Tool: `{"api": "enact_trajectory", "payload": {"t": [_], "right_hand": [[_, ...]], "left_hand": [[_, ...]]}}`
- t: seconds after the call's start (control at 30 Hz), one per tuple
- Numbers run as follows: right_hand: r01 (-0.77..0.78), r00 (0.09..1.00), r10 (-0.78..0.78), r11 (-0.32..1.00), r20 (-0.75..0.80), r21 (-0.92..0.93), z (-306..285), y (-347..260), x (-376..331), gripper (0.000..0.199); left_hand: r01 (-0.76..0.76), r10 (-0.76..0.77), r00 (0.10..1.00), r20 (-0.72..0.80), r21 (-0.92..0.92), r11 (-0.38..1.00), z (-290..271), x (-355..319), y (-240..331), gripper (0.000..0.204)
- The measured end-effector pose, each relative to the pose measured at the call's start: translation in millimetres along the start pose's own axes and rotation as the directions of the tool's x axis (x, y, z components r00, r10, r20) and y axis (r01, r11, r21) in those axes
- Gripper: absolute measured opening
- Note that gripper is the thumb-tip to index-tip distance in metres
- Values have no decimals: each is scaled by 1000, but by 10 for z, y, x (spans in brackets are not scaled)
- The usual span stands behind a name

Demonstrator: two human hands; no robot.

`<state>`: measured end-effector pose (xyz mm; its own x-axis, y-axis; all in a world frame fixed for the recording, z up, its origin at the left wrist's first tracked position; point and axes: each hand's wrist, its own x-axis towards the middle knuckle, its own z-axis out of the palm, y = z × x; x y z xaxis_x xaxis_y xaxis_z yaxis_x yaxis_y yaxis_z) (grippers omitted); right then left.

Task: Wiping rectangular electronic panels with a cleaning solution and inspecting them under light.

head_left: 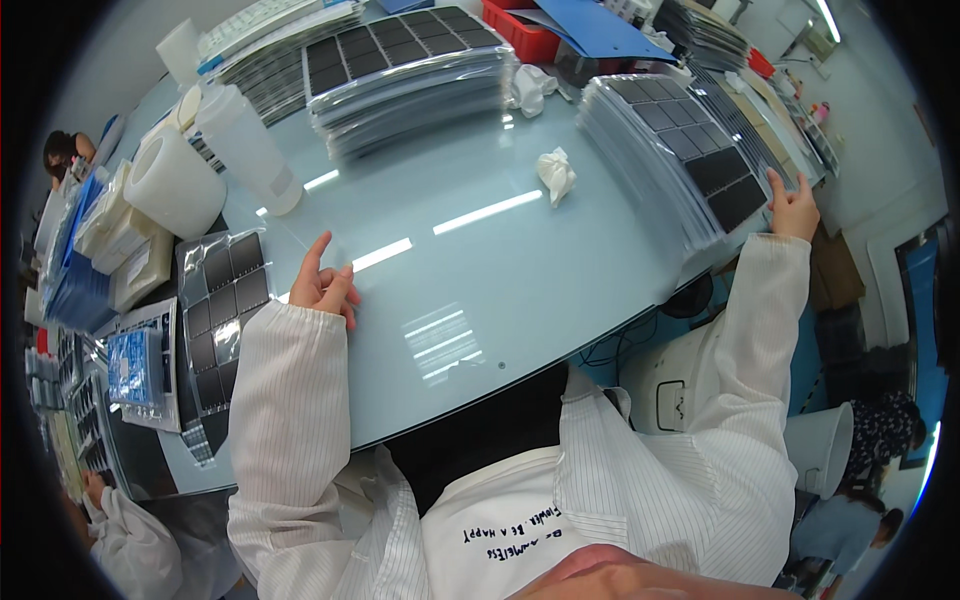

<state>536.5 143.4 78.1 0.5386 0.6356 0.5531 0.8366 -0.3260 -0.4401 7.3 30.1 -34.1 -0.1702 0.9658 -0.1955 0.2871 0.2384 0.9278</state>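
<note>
White pinstriped coat, worn, lies nearest us. Glass-topped table, pale blue, spans the middle. Far stack, clear sleeves with dark gridded panels, stands along the back. Right stack, similar, sits at the table's right side, its near corner blurred; we take this as the thing being handled. Gridded sheet, glossy, lies left of the left forearm. White roll and, beside it, translucent bottle, both at left. Right hand, two fingers parted at the right stack's outer edge; whether it pinches a sleeve, we cannot tell. Left hand, index extended, other fingers loosely bent, nothing visibly held, near the bottle. We judge the step to be reaching for a sleeve; the next move calls for separating one cleanly. Crumpled tissue, white, between the stacks.
</note>
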Motion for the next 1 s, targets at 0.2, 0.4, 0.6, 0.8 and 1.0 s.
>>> {"api": "enact_trajectory", "payload": {"t": [0.2,0.4,0.6,0.8,1.0], "right_hand": [[447,827,-538,807,166,387,9,-872,-459,39],[721,475,-851,522,222,457,610,-2222,-902,41],[797,408,-906,412,109,442,1557,-3134,-981,67],[936,257,-959,277,118,216,1887,-3319,-1214,76],[905,224,-974,192,-43,380,1674,-3055,-1090,41]], "left_hand": [[23,-23,1000,-1,66,998,-9,-8,11,60],[45,-44,999,-23,64,997,-24,-75,88,58],[-22,25,999,-25,131,991,-19,-152,245,57],[-35,46,997,-58,175,984,-59,-141,184,56],[-48,42,999,31,237,970,-51,-161,267,52]]}}
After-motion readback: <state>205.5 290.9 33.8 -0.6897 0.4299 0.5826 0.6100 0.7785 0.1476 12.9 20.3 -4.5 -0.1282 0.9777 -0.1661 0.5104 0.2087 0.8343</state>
